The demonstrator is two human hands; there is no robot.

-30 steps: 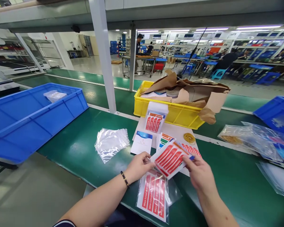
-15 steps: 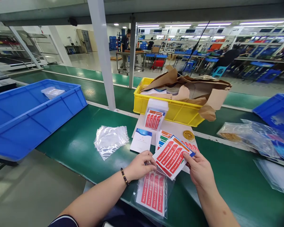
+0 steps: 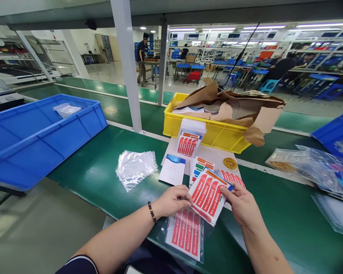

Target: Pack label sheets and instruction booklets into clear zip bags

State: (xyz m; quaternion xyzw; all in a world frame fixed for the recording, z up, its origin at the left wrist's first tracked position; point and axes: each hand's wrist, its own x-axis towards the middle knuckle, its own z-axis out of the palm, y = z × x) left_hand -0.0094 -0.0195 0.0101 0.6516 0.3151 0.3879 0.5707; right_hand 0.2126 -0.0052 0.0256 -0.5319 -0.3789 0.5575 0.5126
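Both my hands hold a small stack of red label sheets (image 3: 208,195) above the green belt. My left hand (image 3: 171,201) pinches the stack's lower left edge; a bead bracelet sits on that wrist. My right hand (image 3: 240,205) grips the right edge, thumb on top. Under the stack lies a clear bag (image 3: 185,232) with a red label sheet inside. Behind the held stack, on a white sheet (image 3: 210,154), lie more red labels (image 3: 231,177), a coloured label sheet (image 3: 199,167) and a white card with a blue corner (image 3: 173,169).
A pile of clear bags (image 3: 135,167) lies left of the cards. A yellow crate (image 3: 211,135) holds brown paper, with a label pack (image 3: 189,141) leaning on it. Rubber bands (image 3: 231,164) lie nearby. A blue bin (image 3: 40,137) sits left, plastic bags (image 3: 311,169) right. People work in the background.
The label stack has turned more upright between my hands and dropped slightly toward the bagged sheet. Both hands kept their hold. A person in the background walked left.
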